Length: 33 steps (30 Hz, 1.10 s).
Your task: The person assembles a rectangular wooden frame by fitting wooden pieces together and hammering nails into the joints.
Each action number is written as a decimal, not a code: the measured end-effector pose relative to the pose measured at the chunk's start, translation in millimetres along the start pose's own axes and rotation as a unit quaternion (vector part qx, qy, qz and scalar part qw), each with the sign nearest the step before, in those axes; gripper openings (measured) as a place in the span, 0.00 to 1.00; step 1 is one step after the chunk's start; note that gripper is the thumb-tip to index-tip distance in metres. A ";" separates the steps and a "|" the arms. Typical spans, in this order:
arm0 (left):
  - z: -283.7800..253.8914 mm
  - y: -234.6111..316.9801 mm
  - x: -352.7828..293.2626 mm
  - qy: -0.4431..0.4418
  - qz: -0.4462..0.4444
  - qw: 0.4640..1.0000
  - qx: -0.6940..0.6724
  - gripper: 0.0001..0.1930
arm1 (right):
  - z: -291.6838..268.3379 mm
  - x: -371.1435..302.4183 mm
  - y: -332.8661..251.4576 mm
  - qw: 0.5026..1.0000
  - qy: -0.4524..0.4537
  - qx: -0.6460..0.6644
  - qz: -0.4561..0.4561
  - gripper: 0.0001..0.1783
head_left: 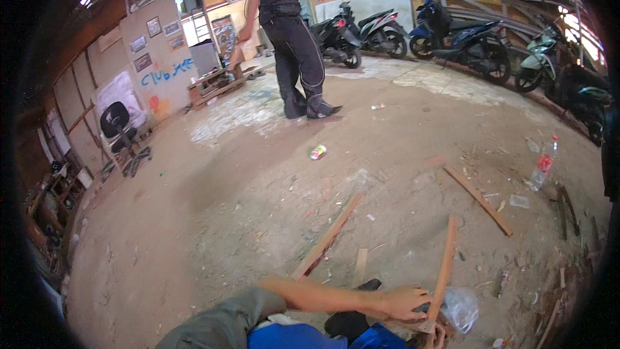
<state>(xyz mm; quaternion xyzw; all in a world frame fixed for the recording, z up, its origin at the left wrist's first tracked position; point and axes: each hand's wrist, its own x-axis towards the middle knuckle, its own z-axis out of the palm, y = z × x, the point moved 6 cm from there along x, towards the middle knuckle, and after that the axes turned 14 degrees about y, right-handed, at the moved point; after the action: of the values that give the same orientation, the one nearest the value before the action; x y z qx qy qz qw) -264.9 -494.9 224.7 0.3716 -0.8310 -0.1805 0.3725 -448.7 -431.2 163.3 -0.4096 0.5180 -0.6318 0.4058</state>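
My left arm, in a grey sleeve, reaches across to the right. At its end my left hand (405, 302) is closed over a small dark grey object (422, 307), whose kind I cannot make out. That object lies against the lower part of a narrow wooden strip (444, 265). The strip points away from me, its far end over the dirt floor. By the lower edge, my right hand (438, 336) shows only partly, its fingers curled round the strip's near end. A crumpled clear plastic bag (460, 310) lies just right of the strip.
More wooden strips (478, 200) lie on the dirt floor (194, 245). A clear bottle with a red label (544, 164) stands at right; a crumpled wrapper (318, 152) lies mid-floor. Farther off are a person in dark clothes (294, 45), parked motorbikes (468, 39) and an office chair (119, 126).
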 end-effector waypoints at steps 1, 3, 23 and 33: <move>18.5 -4.1 3.3 0.041 -0.065 0.996 -0.046 0.21 | -4.6 -1.1 16.3 0.996 -0.005 0.031 0.081 0.21; 42.6 -9.0 17.7 0.009 -0.171 0.977 -0.129 0.17 | -8.0 0.5 24.8 0.978 0.006 0.090 0.185 0.18; -8.9 -17.7 32.9 -0.078 -0.264 0.926 -0.259 0.23 | 47.3 34.9 -57.3 0.998 -0.037 -0.005 0.059 0.17; 11.3 -37.2 19.5 -0.057 -0.229 0.945 -0.227 0.20 | 36.8 23.5 -28.7 0.990 -0.050 -0.065 0.113 0.19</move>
<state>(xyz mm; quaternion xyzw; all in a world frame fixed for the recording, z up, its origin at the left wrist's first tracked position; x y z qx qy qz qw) -264.2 -533.8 205.3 0.4468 -0.6803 -0.4659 0.3471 -424.6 -461.2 198.6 -0.4052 0.5798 -0.5257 0.4725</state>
